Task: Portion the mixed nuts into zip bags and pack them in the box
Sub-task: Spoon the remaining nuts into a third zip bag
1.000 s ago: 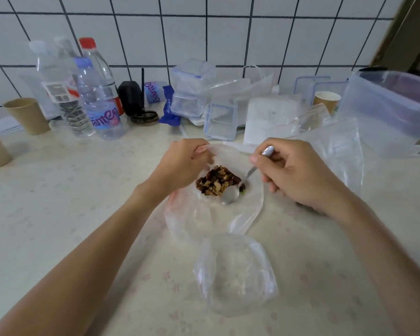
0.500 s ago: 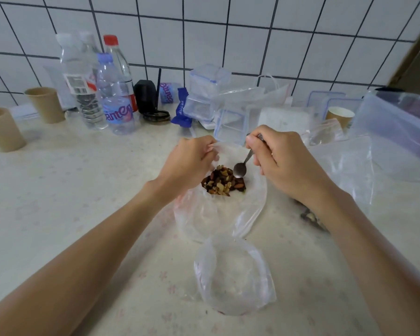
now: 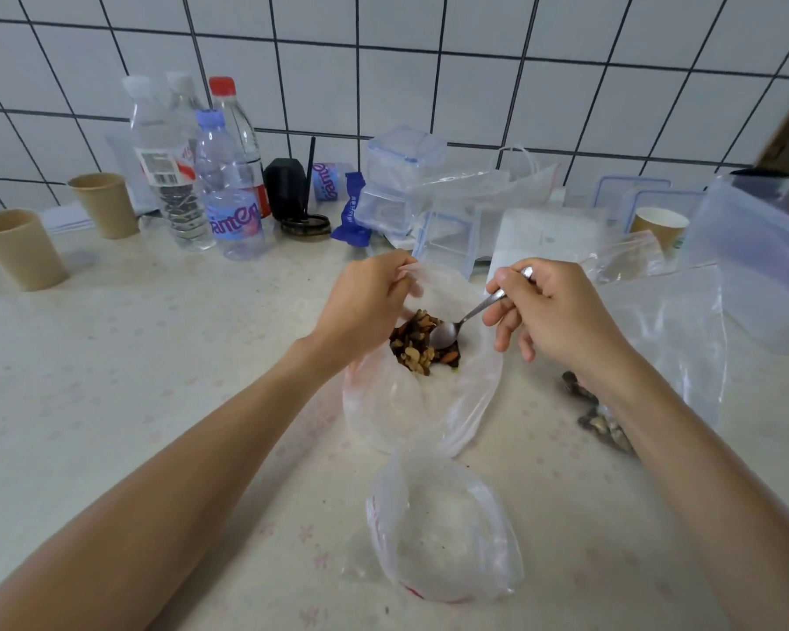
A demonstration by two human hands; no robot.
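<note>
Head view, looking down at our two bare arms over a pale worktop [image 3: 165, 366] against a white tiled wall. We were at the scooping step, by our reading: our left hand [image 3: 361, 307] pinched the far rim of a clear plastic bag [image 3: 470, 403], its grip narrow on the film, holding the mouth open. Our right hand [image 3: 552, 311] had its grip curled round the handle of a metal spoon [image 3: 468, 318], whose bowl rested on the right edge of the mixed nuts [image 3: 417, 346]. The nuts lay heaped inside the bag, directly between our two hands and just below the fingers. An open zip bag [image 3: 443, 530] with a red seal line lay nearer to us, seemingly almost empty and just touching the first bag. We judged that the next move called for loading the spoon and carrying it back to that zip bag without spilling. A large clear box [image 3: 761, 248] stood at the far right, and a few dark pieces [image 3: 604, 425] lay beside our right forearm.
</note>
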